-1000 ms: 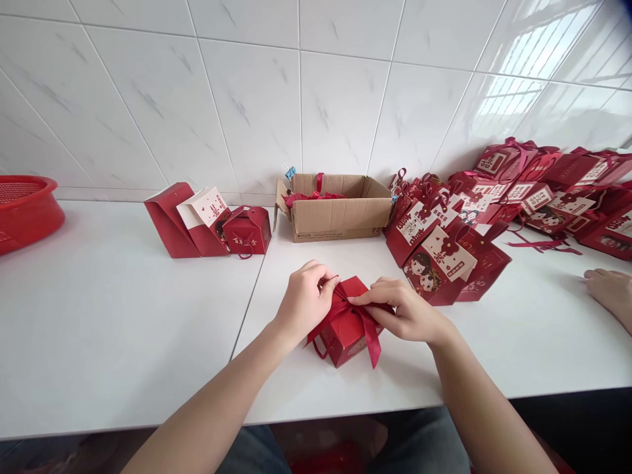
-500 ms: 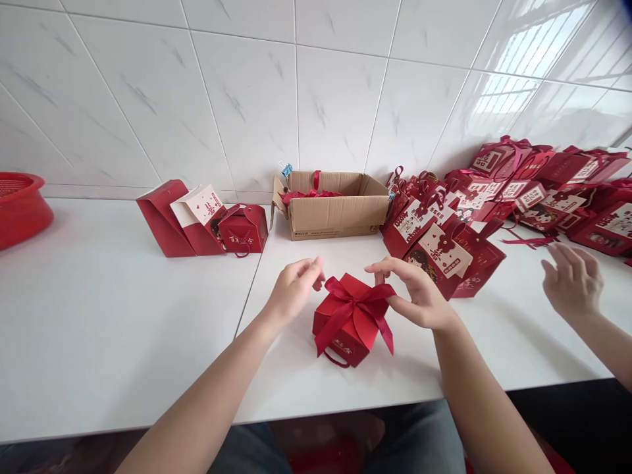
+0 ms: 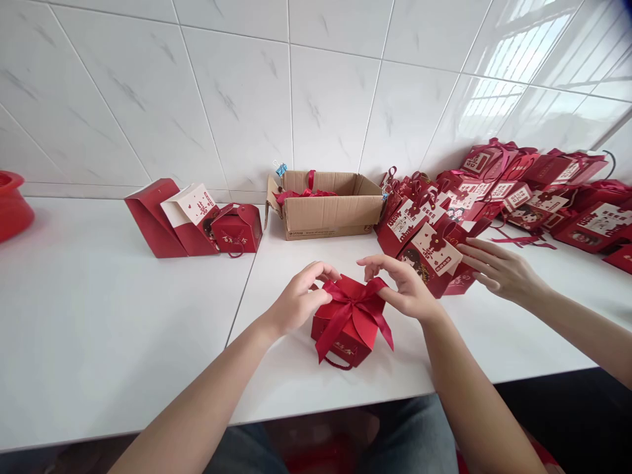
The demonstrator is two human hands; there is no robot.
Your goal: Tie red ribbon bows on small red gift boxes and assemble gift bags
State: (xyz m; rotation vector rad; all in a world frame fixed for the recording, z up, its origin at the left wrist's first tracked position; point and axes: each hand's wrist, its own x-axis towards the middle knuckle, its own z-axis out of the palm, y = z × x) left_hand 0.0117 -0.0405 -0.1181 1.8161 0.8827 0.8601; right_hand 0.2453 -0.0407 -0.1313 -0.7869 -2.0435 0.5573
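A red gift box (image 3: 340,329) with a folded petal lid and a cord handle at its front stands on the white table before me. Across its top lies a dark red ribbon bow (image 3: 351,304), two tails hanging down the sides. My left hand (image 3: 302,296) is at the left loop, its thumb against the ribbon and its fingers curved above, apart from the thumb. On the other side, my right hand (image 3: 402,286) has its thumb by the right loop and its index finger stretched over the lid's back edge. Both hands look open; contact behind the loops is hidden.
A cardboard box (image 3: 330,217) holding red ribbons stands by the tiled wall. Red gift bags (image 3: 429,257) and stacked gift boxes (image 3: 498,184) fill the right. Other red boxes (image 3: 172,220) stand left, near a red basket (image 3: 14,207). Another person's hand (image 3: 503,270) reaches in from the right.
My left hand has moved right and down onto the bow's left loop, its fingers spreading. My right hand has shifted slightly left. The other person's hand has moved left to the gift bags.
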